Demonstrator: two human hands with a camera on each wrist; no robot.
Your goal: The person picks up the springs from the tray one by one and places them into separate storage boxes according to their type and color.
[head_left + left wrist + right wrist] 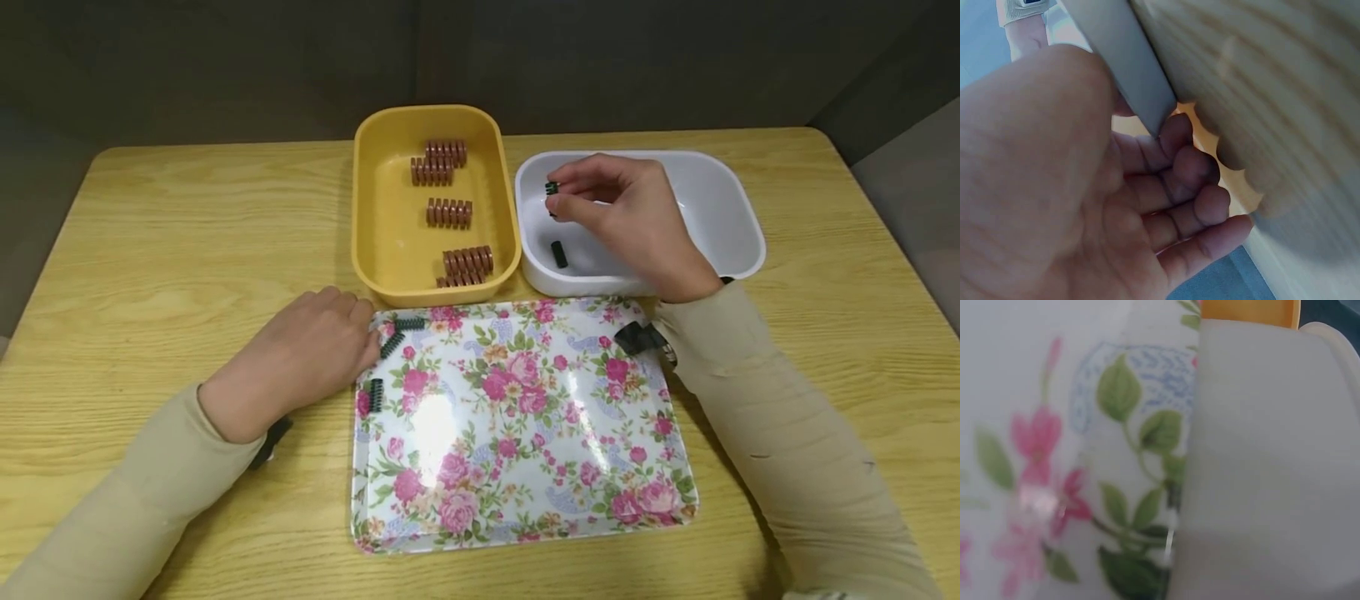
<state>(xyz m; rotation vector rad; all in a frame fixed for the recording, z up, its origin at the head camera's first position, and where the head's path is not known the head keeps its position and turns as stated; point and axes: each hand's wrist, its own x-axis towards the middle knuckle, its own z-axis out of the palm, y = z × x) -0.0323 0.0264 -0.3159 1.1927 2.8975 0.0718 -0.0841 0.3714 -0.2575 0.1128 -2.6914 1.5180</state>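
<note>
Over the left part of the white bin (pixel 720 208), my right hand (pixel 633 212) pinches a small dark green spring (pixel 552 189) between thumb and fingertips. Another dark green spring (pixel 558 254) lies on the bin's floor below. My left hand (pixel 318 350) holds the upper left edge of the floral tray (pixel 517 442); in the left wrist view its curled fingers (pixel 1194 165) meet the tray's pale rim (pixel 1125 69), the thumb mostly hidden behind it. Near that hand, several dark green springs (pixel 377 395) lie along the tray's left side. The right wrist view shows no hand.
Left of the white bin, a yellow bin (pixel 382 225) holds several reddish-brown springs (pixel 449 213). Both bins stand just behind the tray, on a wood-grain table (pixel 187 225). A dark grey panel (pixel 262 67) rises behind the table's far edge.
</note>
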